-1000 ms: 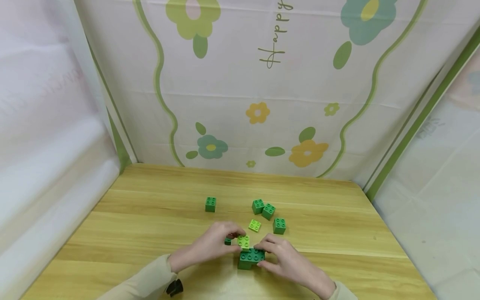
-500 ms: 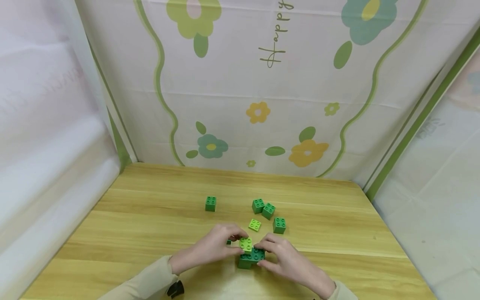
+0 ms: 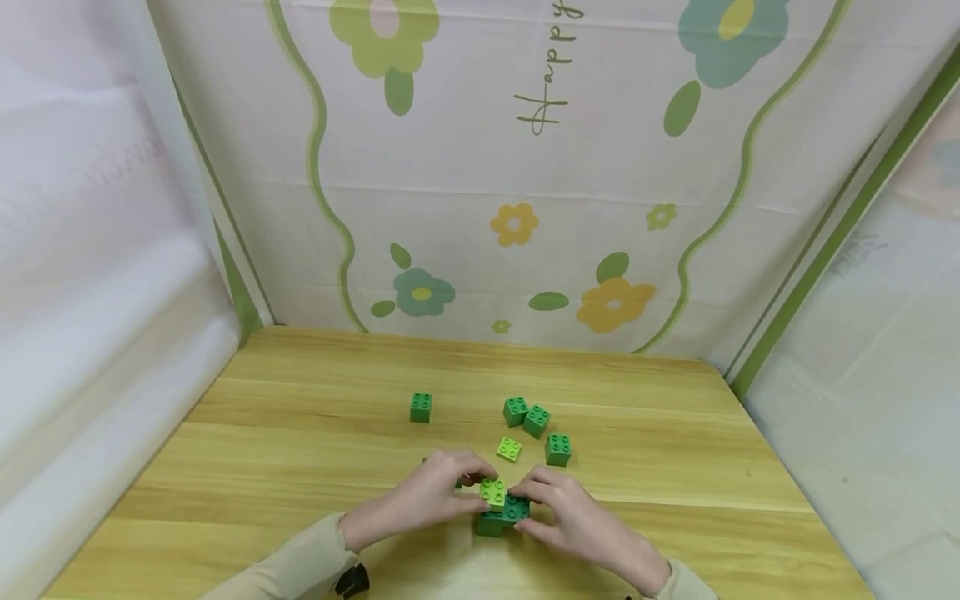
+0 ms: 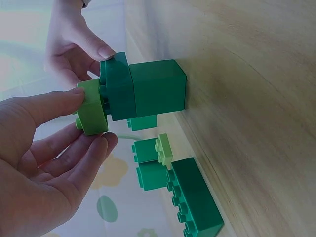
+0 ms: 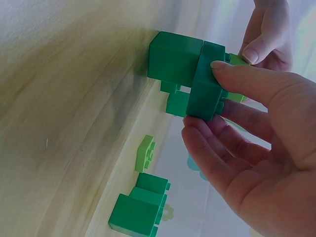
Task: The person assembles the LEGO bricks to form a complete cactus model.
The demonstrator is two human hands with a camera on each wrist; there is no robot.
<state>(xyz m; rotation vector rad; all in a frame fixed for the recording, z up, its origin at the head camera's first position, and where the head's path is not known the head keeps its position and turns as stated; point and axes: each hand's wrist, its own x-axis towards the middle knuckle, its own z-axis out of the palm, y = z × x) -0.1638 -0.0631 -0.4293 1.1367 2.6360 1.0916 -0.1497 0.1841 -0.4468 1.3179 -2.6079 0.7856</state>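
Note:
My left hand (image 3: 435,492) pinches a lime-green toy building brick (image 3: 492,492) between thumb and fingers. It sits over the left end of a dark green brick (image 3: 517,510), and in the left wrist view dark studs show beside its slightly tilted underside. That dark green brick (image 4: 118,89) is stacked on another green brick (image 4: 158,89), which stands on the table and supports only its left part. With thumb and fingertips, my right hand (image 5: 266,133) grips the overhanging right end of the upper dark green brick (image 5: 205,81).
Beyond the hands lie several loose green bricks (image 3: 558,450) and a thin lime-green brick (image 3: 509,449). A lone green brick (image 3: 421,407) stands farther left. Behind my left hand is a long green brick (image 4: 195,197), mostly hidden in the head view. Printed cloth (image 3: 450,167) walls the table (image 3: 300,417).
My left hand has brought the lime-green brick slightly right and nearer the body, further over the dark green brick's left end. The right hand keeps its grip in place.

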